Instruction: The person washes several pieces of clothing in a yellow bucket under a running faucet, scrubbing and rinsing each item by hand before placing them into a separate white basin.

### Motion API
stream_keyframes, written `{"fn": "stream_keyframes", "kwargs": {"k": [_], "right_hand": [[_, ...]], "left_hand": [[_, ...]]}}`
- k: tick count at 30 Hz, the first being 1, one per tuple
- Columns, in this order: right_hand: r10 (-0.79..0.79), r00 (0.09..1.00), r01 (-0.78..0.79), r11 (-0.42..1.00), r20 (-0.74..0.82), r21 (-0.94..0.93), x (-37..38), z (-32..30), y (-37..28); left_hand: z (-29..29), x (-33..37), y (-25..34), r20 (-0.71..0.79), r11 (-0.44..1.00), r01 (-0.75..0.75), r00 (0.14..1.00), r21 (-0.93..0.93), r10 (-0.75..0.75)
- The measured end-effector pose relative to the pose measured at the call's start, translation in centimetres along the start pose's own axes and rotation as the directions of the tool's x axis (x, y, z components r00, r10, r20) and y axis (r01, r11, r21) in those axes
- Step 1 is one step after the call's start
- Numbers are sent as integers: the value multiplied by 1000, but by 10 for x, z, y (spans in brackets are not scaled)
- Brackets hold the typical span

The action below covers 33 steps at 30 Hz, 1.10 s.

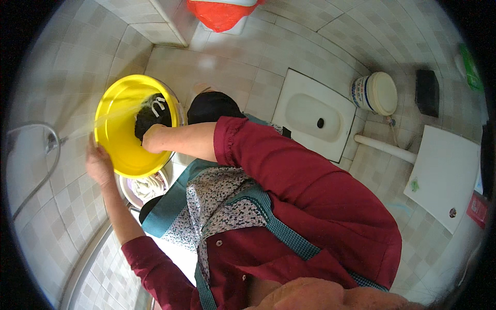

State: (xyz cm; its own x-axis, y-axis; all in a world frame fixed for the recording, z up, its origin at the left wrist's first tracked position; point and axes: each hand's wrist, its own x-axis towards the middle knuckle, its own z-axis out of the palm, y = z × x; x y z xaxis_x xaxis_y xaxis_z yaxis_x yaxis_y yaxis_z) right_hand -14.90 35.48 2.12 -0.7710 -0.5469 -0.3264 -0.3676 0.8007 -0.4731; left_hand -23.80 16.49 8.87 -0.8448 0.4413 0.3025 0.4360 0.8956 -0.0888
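Head view: we find the right hand (153, 138) down inside the yellow basin (120, 152), against the near side of a dark cloth (146, 119). Its fingers are mostly hidden, so we cannot tell whether they pinch the fabric or only press on it. The left hand (99, 163) is at the basin's near left rim, fingers pointing far along the outside; we cannot tell how firmly it grips. The cloth lies bunched in the right half of the basin, beyond the right hand and well apart from the left. We note white straps (157, 105) on its far part. A pale streak, like water, crosses from the basin's left rim towards the cloth.

Just near of the basin, partly under its rim, we see a white tub (124, 190) with pale cloth (148, 187) in it. On the left wall hangs a curved hose (53, 155). Right of the basin, past the person's dark knee, a squat toilet (299, 113) is set in the floor. Farther right we log a lidded white bucket (382, 94), tipped in our view, and a black box (427, 93) beside it.
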Motion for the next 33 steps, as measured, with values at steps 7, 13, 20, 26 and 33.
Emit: {"fn": "stream_keyframes", "kwargs": {"k": [7, 13, 20, 26, 33], "right_hand": [[33, 999, -34, 999, 26, 8, 22, 15, 7], [12, 997, -10, 1000, 79, -26, 26, 17, 1], [27, 999, -28, 1000, 37, 11, 22, 4, -9], [-4, 1000, 3, 999, 22, 41, 23, -1, -12], [7, 999, -10, 997, 36, 76, 28, -3, -14]], "left_hand": [[33, -47, 18, 100, 989, -21, 994, -148, 36], [60, -65, 20, 232, 931, 81, 973, -355, 4], [85, -65, 23, 439, 912, 219, 897, -347, -48], [107, -53, 14, 520, 867, 277, 854, -415, -24], [147, -33, 5, 622, 906, 260, 783, -333, 4]]}}
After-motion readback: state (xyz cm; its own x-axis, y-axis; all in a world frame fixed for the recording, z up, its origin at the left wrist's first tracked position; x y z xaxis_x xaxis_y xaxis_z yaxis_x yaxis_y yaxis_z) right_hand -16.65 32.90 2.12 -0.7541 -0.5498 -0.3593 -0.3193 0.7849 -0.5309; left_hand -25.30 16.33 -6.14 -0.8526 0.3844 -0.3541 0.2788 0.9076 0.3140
